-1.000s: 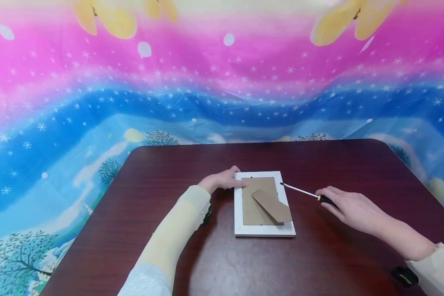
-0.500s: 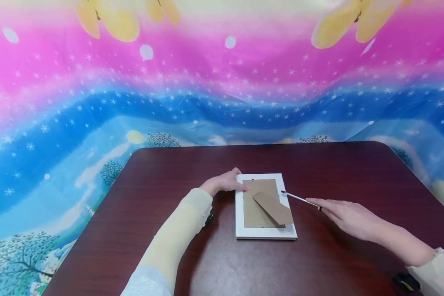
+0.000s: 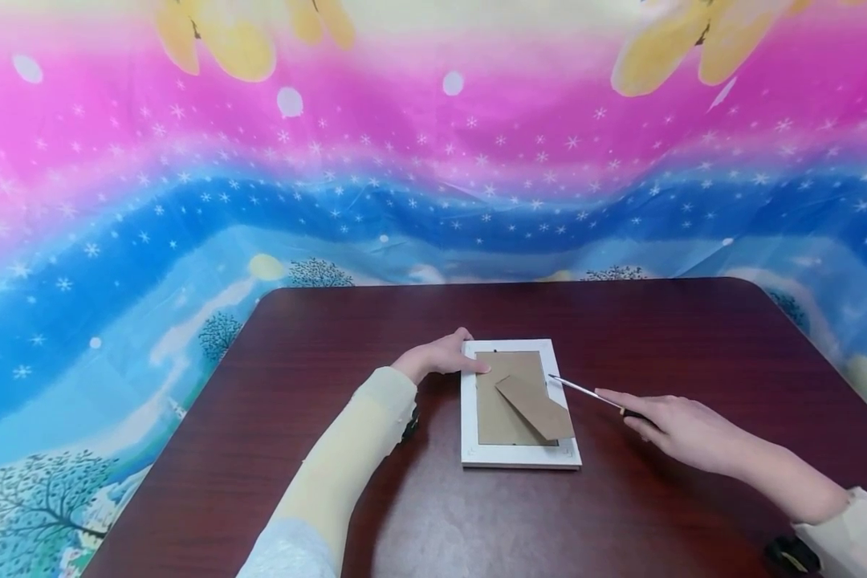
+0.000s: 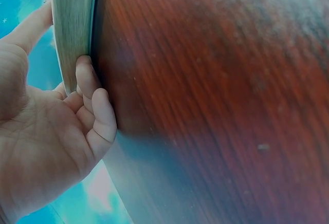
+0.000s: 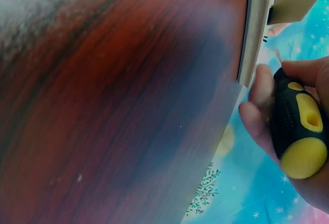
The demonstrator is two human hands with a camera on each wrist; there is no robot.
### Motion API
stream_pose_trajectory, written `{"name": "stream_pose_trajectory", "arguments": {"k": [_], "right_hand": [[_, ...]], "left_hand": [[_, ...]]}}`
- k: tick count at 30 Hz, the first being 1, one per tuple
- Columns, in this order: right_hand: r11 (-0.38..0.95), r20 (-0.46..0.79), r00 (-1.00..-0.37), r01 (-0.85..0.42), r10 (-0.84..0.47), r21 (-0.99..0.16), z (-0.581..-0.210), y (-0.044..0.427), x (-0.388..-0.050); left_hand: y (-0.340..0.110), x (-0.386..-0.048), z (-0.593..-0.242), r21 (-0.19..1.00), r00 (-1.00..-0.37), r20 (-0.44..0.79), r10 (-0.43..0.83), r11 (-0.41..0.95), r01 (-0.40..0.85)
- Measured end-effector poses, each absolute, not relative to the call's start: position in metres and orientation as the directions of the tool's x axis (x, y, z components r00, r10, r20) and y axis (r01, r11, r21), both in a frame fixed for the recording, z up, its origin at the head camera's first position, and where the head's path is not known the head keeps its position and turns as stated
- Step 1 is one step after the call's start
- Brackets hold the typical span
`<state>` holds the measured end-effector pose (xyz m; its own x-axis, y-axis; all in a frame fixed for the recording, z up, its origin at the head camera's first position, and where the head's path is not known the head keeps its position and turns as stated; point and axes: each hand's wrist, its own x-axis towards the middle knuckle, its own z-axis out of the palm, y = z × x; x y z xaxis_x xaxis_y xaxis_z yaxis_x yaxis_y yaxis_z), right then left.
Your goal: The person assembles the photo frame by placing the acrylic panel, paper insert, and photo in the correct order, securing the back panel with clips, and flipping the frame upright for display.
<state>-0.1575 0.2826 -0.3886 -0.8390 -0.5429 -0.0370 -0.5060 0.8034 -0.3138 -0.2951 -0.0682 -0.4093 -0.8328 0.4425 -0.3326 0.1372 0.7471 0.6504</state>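
- The printed backdrop (image 3: 433, 185), pink above and blue below with snowflakes and trees, hangs behind the far edge of the table.
- The dark red-brown table (image 3: 260, 449) shows wood grain and rounded far corners.
- The left sleeve (image 3: 357, 437) is pale yellow near the wrist; the cream right sleeve (image 3: 848, 534) enters at the lower right.
- The picture frame (image 3: 520, 457) lies back upward near the middle of the table, between the 2 hands, with its white rim showing.
- The right hand (image 3: 694, 429) is well to the right of the frame, fingers wrapped around the screwdriver's handle.
- The left hand (image 3: 437, 357) grips the frame by its far left corner, thumb across the rim onto the board, curled fingers against the outer edge.
- The brown backing board (image 3: 520, 364) fills the frame's opening.
- The screwdriver (image 5: 285, 113), its handle black and yellow, points leftward; its tip is at the frame's right rim, though contact cannot be told.
- The cardboard stand flap (image 3: 538, 411) slants across the board and over the right rim.
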Motion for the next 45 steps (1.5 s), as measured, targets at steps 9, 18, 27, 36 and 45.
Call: {"name": "stream_pose_trajectory", "arguments": {"k": [9, 18, 27, 36, 45], "right_hand": [[0.830, -0.035, -0.854, -0.494, -0.519, -0.257, -0.3903, 0.2813, -0.1554], [0.831, -0.039, -0.852, -0.498, -0.522, -0.247, -0.3910, 0.2819, -0.1542], [0.826, -0.041, -0.848, -0.503, -0.529, -0.254, -0.3903, 0.2794, -0.1535], [0.830, -0.056, -0.850, -0.494, -0.523, -0.257, -0.3912, 0.2771, -0.1558], [0.818, -0.014, -0.842, -0.521, -0.540, -0.244, -0.3915, 0.2772, -0.1548]], "left_hand": [[-0.0672, -0.2964, -0.4109, 0.653, -0.829, -0.344, 0.442, 0.746, 0.127], [-0.0675, -0.2955, -0.4091, 0.656, -0.831, -0.343, 0.437, 0.745, 0.121], [-0.0672, -0.2975, -0.4107, 0.658, -0.829, -0.355, 0.433, 0.745, 0.108], [-0.0659, -0.2974, -0.4092, 0.653, -0.831, -0.358, 0.426, 0.750, 0.103], [-0.0653, -0.2963, -0.4096, 0.630, -0.834, -0.367, 0.412, 0.770, 0.103]]}}
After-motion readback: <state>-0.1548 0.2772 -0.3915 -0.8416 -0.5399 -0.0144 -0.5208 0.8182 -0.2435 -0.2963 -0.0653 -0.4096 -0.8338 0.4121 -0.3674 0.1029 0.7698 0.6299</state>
